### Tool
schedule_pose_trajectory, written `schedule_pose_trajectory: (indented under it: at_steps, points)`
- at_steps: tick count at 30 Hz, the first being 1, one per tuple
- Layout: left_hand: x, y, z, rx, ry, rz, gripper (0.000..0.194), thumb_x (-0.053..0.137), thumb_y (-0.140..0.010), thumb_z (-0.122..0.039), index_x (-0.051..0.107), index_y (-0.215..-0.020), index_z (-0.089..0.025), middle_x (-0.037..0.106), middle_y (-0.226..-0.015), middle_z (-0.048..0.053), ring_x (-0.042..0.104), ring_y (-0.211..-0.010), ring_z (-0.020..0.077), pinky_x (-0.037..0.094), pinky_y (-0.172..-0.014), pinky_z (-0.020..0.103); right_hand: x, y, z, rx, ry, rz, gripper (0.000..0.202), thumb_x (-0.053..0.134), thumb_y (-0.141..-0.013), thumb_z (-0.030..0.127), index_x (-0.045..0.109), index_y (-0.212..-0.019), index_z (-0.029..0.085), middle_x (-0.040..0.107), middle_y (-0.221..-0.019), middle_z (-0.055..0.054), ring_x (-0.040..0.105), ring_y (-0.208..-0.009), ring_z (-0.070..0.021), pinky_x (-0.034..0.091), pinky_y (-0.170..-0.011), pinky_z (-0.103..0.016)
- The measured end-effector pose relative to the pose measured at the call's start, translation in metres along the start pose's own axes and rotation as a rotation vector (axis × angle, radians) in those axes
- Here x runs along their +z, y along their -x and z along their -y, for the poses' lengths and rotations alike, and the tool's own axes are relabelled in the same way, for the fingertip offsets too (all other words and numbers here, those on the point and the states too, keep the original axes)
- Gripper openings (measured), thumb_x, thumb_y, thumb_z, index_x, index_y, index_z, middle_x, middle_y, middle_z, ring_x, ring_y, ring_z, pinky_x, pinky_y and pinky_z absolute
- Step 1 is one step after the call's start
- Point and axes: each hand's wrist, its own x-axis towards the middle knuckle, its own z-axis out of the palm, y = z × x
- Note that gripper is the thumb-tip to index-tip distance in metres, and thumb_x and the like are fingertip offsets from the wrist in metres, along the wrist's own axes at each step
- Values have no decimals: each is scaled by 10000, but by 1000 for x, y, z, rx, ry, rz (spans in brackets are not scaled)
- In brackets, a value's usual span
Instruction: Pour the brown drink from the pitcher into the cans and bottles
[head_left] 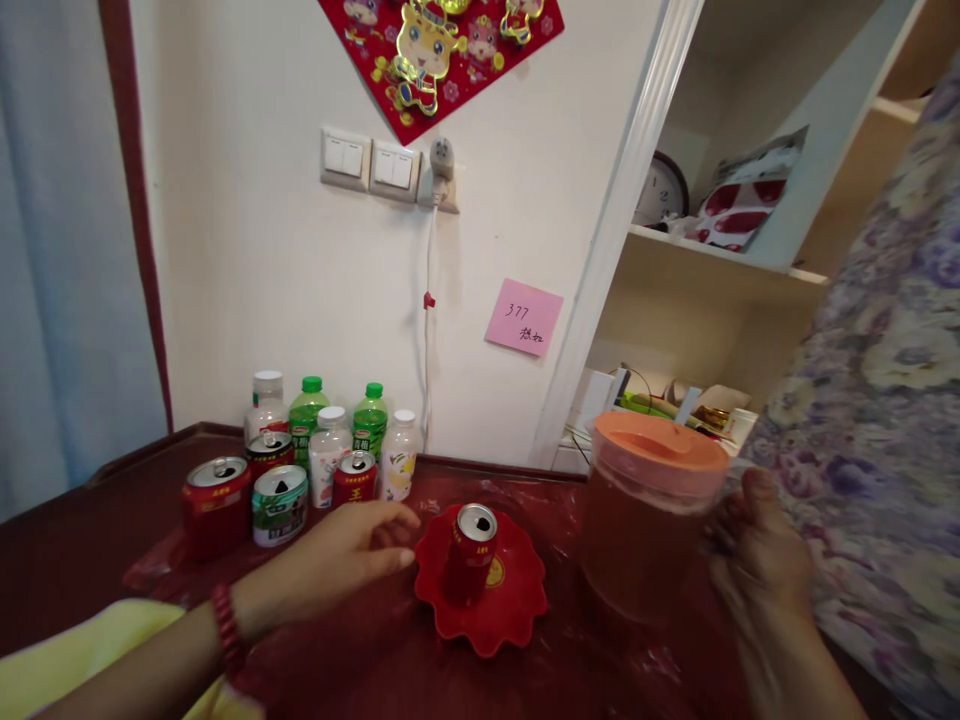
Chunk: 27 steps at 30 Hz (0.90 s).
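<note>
My right hand (761,545) is wrapped round the handle of a clear pitcher (645,545) with an orange lid (660,440). Brownish liquid appears to fill the pitcher. A red drink can (472,560), its top opened, stands upright on a red scalloped plate (521,600) in the middle of the table. Just left of that plate my left hand (356,550) reaches out with fingers apart, holding nothing. Its fingertips are close to the plate's edge; whether they touch cannot be made out. A red bead bracelet circles the left wrist.
Several cans, including a green-and-white can (280,505), stand at the left. Behind them are several bottles, among them a green-capped bottle (370,415). A yellow cloth (112,650) lies at lower left. Shelves (720,260) and a floral curtain (892,400) border the right.
</note>
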Motion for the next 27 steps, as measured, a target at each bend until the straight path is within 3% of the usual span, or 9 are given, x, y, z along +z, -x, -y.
schedule_pose_trajectory:
  at_steps: [4,8,11,13,18,27]
  points:
    - [12,-37,-17,26,77,14,641,823,-692,-396,677,-1276,-177,746,-1308,141,683,-1225,336,530,-1076,442,17,10,5,26,-52,-55,750,977,-575,713,415,-667,224,364,-539,110,303,-436,-52,271,-351,-181]
    - [34,-63,-2,-12,137,28,1019,946,-490,-275,576,-1434,-165,640,-1510,201,580,-1414,394,426,-1222,486,27,21,-1,68,-61,-29,756,946,-603,746,393,-641,232,310,-518,113,275,-421,-54,258,-339,-182]
    - [50,-68,12,-42,142,21,1170,979,-423,-225,522,-1498,-167,597,-1567,201,535,-1461,412,369,-1265,492,30,28,-8,134,-47,-14,765,956,-556,752,396,-630,235,315,-529,108,298,-417,-59,270,-335,-196]
    - [60,-68,18,-47,151,6,1105,963,-425,-187,557,-1453,-178,649,-1518,169,571,-1422,404,394,-1244,487,31,32,-10,160,-39,11,784,973,-506,749,391,-615,236,312,-522,105,303,-413,-63,270,-331,-204]
    - [75,-69,26,2,274,13,737,880,-523,-186,680,-1233,-202,799,-1271,72,705,-1220,346,522,-1092,425,34,33,-12,153,-29,38,802,1009,-428,730,411,-588,221,322,-515,102,285,-429,-54,271,-344,-195]
    - [71,-69,14,76,125,-175,768,904,-644,-405,679,-1356,-224,753,-1397,114,672,-1298,381,510,-1131,461,27,27,-32,184,36,53,808,1024,-429,710,406,-596,216,318,-551,105,302,-463,-55,286,-367,-186]
